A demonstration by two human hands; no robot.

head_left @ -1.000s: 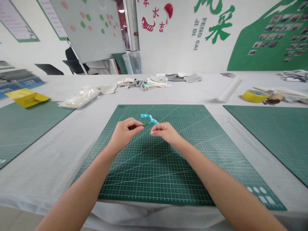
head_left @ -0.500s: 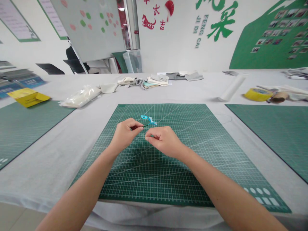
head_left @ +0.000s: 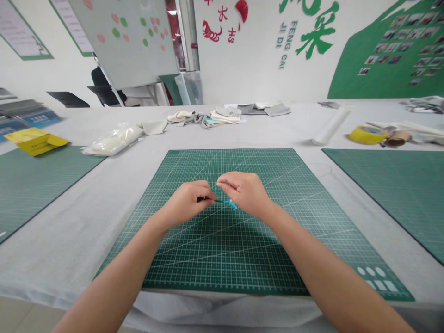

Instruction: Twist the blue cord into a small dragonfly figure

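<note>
Gridded green cutting mat (head_left: 225,268) lies right before me. Over it my left hand (head_left: 190,199) pinches a thin dark stem (head_left: 221,201) — its long axis running rightward, nearly level, to a small blue ornament (head_left: 232,204) at the end. That sits just beside my right hand (head_left: 248,192), the nearer one, whose fingertips are drawn together — whether around anything, I cannot tell. Well beyond lie crumpled cloths (head_left: 227,115).
</note>
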